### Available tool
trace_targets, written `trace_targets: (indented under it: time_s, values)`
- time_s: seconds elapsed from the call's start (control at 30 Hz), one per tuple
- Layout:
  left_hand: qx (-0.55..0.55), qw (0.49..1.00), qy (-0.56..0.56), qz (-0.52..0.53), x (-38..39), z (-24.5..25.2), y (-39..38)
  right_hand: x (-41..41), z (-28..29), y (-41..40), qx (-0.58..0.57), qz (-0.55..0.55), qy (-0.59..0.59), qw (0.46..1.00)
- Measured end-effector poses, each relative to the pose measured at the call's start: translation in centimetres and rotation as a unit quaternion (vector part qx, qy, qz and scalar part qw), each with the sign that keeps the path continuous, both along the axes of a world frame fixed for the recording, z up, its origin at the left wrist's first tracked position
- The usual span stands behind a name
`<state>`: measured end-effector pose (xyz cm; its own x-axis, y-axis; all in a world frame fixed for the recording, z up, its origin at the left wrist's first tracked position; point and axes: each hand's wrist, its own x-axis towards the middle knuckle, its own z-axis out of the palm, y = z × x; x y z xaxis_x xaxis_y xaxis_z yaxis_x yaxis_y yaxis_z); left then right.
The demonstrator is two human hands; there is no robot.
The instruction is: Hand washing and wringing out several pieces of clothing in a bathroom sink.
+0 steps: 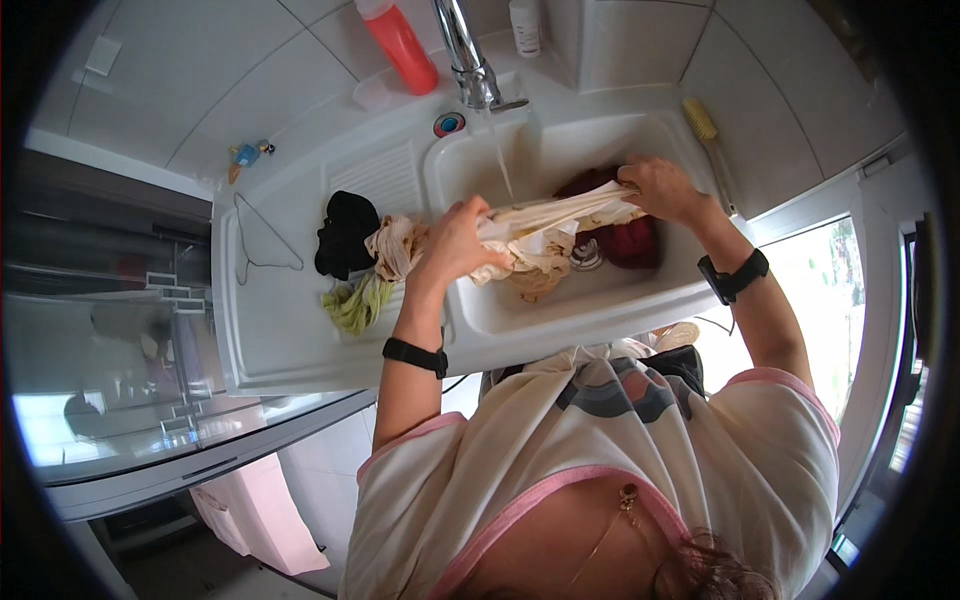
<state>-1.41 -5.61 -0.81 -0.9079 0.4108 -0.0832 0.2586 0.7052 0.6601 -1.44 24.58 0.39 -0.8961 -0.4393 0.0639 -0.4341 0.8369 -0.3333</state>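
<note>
A wet cream-coloured cloth garment (555, 217) is stretched between my two hands above the basin of a white laundry sink (480, 319). My left hand (466, 244) grips its left end, thumb towards me. At the right, my right hand (660, 187) has its fingers closed on the other end. A thin stream of water falls from the chrome faucet (474, 79) behind the cloth. Below the garment, part of it hangs in folds into the basin. Dark red cloth (634, 244) lies in the basin, partly hidden by the cream cloth and my right hand.
On the drainboard lie a black cloth (346, 234), a patterned beige cloth (396, 246), a yellow-green cloth (358, 302) and a wire hanger (247, 251). A red bottle (405, 52) and a white bottle (526, 30) stand behind. A yellow-bristled brush (705, 131) rests on the right rim.
</note>
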Motion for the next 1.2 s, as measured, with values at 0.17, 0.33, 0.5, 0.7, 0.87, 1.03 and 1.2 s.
trace_targets:
  time_s: [0.17, 0.33, 0.5, 0.7, 0.87, 1.03, 1.2]
  values:
    - [-0.016, 0.999, -0.022, -0.039, -0.7, -0.9, -0.9, -0.2, 1.6, -0.3, -0.366, -0.158, -0.251, 0.882]
    - [0.557, 0.797, -0.218, 0.082, -1.8, -3.1, 1.9, -3.1, -3.1, -4.3, -0.705, -0.265, -0.282, 0.594]
    - [0.708, 0.531, -0.358, 0.298, -3.5, -7.2, 5.8, -3.6, -6.4, -12.8, -0.528, -0.212, -0.159, 0.807]
    - [0.725, 0.525, -0.405, 0.186, -3.8, -12.9, 3.3, 1.4, -5.1, -17.9, -0.362, -0.078, 0.071, 0.926]
    - [0.553, 0.619, -0.425, 0.361, -1.4, -5.4, 8.3, -4.2, -7.4, -14.7, -0.186, -0.240, -0.019, 0.953]
    - [0.499, 0.679, -0.433, 0.319, -3.2, -12.3, 4.9, -2.2, -6.6, -17.2, -0.271, -0.297, 0.027, 0.915]
    - [0.730, 0.545, -0.412, 0.001, -3.4, -14.4, 2.3, -0.4, -6.2, -17.8, -0.249, -0.191, 0.066, 0.947]
